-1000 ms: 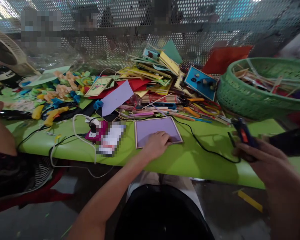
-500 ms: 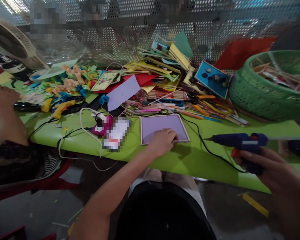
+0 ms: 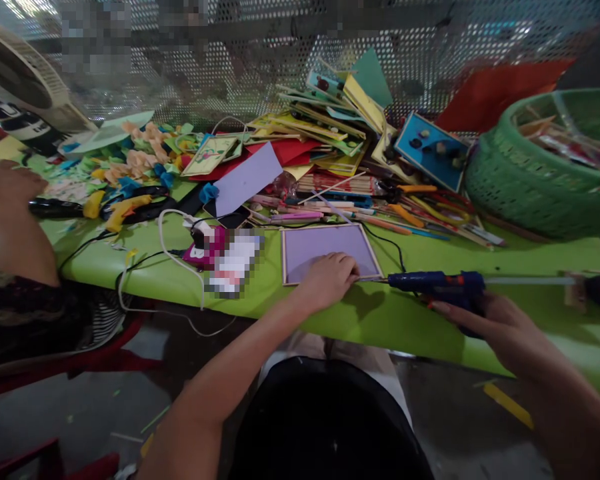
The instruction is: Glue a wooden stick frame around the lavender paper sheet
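The left grip [image 3: 330,277] rests on the near side of the purple framed panel [image 3: 325,245], which lies flat beneath and beyond it on the tabletop [image 3: 405,333]; whether its curled fingers pinch anything, I cannot tell. The panel looks light and thin, stiffest at its rim, the surest hold. The right grip [image 3: 495,317] wraps the glue gun [image 3: 437,283], likely rigid, best held behind the nozzle.

No words to read here: any print on the blue glue gun [image 3: 437,283] is too small, the marks on the black-and-white object [image 3: 24,127] beside the fan [image 3: 50,80] blur, and the white rectangle [image 3: 236,261] is pixelated over.
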Demonstrator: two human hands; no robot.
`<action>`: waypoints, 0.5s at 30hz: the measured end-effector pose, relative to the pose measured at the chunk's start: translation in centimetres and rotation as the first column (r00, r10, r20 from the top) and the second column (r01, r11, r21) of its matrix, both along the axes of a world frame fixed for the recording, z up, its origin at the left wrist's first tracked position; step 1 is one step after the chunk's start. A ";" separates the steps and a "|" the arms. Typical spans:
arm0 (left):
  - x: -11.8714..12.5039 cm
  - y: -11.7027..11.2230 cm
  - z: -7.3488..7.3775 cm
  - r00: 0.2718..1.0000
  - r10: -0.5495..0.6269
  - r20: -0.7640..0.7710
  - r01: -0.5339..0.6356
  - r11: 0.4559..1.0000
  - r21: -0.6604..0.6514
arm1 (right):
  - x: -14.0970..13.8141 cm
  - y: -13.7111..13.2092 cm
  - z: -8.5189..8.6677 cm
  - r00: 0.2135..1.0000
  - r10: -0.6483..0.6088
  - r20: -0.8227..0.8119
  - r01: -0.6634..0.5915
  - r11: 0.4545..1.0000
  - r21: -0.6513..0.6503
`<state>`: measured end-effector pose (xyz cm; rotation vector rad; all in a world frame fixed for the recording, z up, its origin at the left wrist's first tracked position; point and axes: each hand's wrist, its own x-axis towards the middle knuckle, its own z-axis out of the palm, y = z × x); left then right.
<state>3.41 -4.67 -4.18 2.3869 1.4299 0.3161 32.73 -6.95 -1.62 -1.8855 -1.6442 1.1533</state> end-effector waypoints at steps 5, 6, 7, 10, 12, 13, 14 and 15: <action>0.0 -0.1 0.4 1.000 -0.001 0.010 0.001 1.000 -0.015 | -0.4 -0.3 -0.9 0.994 -0.011 -0.113 0.014 1.000 0.019; 0.0 -0.1 0.4 1.000 -0.002 0.013 0.003 1.000 -0.016 | -0.6 -0.4 -0.9 0.995 0.005 -0.099 -0.002 0.999 0.032; 0.0 0.0 0.4 1.000 -0.003 0.015 0.003 1.000 -0.018 | -0.8 -0.5 -0.8 0.997 0.031 -0.072 -0.028 0.998 0.048; 0.0 0.0 0.3 1.000 -0.005 0.023 0.005 1.000 -0.014 | -1.3 -0.9 -0.4 0.990 0.130 0.052 -0.135 0.983 0.125; 0.0 0.0 0.2 1.000 -0.004 0.026 0.004 1.000 -0.007 | -1.6 -1.1 -0.1 0.975 0.188 0.121 -0.210 0.956 0.205; 0.0 0.0 0.2 1.000 -0.003 0.027 0.003 1.000 -0.003 | -1.8 -1.3 -0.1 0.967 0.211 0.142 -0.241 0.937 0.251; 0.0 -0.1 0.1 1.000 -0.003 0.029 0.003 1.000 0.001 | -1.9 -1.4 0.0 0.958 0.237 0.159 -0.275 0.914 0.297; 0.0 -0.1 0.1 1.000 -0.003 0.030 0.003 1.000 0.005 | -2.1 -1.5 0.1 0.949 0.263 0.175 -0.309 0.888 0.340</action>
